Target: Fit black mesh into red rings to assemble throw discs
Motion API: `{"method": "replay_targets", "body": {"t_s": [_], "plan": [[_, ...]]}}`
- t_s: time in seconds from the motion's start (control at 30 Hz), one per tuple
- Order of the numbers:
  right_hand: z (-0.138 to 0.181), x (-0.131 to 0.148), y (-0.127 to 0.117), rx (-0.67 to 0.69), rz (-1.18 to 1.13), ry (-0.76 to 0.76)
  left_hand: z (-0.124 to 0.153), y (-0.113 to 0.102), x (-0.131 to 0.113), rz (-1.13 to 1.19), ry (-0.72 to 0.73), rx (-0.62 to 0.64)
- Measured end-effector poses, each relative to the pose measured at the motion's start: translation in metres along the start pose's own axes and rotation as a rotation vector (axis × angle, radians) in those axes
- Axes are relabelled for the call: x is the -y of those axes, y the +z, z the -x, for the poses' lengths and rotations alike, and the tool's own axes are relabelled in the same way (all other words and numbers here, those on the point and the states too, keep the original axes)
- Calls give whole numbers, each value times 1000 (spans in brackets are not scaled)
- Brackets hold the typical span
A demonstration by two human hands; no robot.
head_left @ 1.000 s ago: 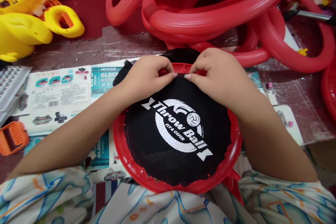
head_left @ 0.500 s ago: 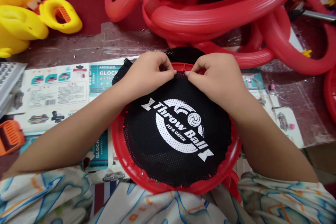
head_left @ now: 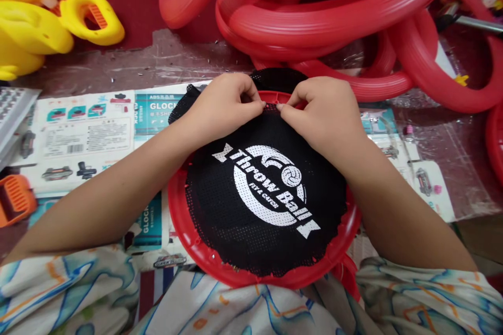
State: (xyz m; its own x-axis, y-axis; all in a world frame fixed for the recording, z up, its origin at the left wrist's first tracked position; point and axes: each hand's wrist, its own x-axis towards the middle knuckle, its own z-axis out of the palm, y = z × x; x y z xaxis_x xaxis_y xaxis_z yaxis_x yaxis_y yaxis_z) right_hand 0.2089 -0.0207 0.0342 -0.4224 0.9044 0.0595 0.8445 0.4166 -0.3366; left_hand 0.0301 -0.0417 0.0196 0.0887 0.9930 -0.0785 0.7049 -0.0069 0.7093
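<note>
A round piece of black mesh fabric point(head_left: 251, 241) with a white "Throw Ball" print lies over a red plastic ring point(head_left: 178, 214). Along the near and side edges the mesh meets small pegs on the ring. My left hand point(head_left: 228, 104) pinches the mesh's far edge between thumb and forefinger. Close beside it, my right hand point(head_left: 326, 115) pinches the same edge, its thumb a short gap from the other. Behind my hands more black mesh point(head_left: 275, 78) shows, bunched past the ring's far rim. The ring's near side rests against my patterned clothing.
Several large red hoops point(head_left: 334, 26) are piled behind the ring. Yellow toy parts point(head_left: 94, 18) stand at the far left, with an orange part point(head_left: 15, 199) and a grey tray point(head_left: 13, 120) nearer. Printed cardboard point(head_left: 86, 136) covers the table under my arms.
Both hands keep their pinch on the mesh edge in nearly the same place. The whole view has shifted very slightly; nothing else visibly differs.
</note>
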Motion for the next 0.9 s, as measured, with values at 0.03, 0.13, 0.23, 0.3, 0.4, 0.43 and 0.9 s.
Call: {"method": "replay_targets", "body": {"t_s": [0.03, 0.13, 0.23, 0.3, 0.4, 0.43, 0.9], "plan": [[1, 0, -3, 8, 14, -8, 0, 0, 2, 12, 21, 6], [4, 0, -19, 81, 49, 17, 1, -7, 8, 20, 91, 56], [10, 1, -34, 208, 61, 66, 3, -19, 9, -47, 110, 147], [13, 2, -38, 257, 66, 62, 6, -27, 6, -165, 119, 164], [14, 3, -35, 243, 57, 47, 9, -31, -1, -406, 149, 122], [14, 4, -33, 230, 50, 45, 10, -29, -3, -462, 166, 108], [12, -20, -57, 289, 99, 103, -4, -20, 10, -410, 482, 227]]}}
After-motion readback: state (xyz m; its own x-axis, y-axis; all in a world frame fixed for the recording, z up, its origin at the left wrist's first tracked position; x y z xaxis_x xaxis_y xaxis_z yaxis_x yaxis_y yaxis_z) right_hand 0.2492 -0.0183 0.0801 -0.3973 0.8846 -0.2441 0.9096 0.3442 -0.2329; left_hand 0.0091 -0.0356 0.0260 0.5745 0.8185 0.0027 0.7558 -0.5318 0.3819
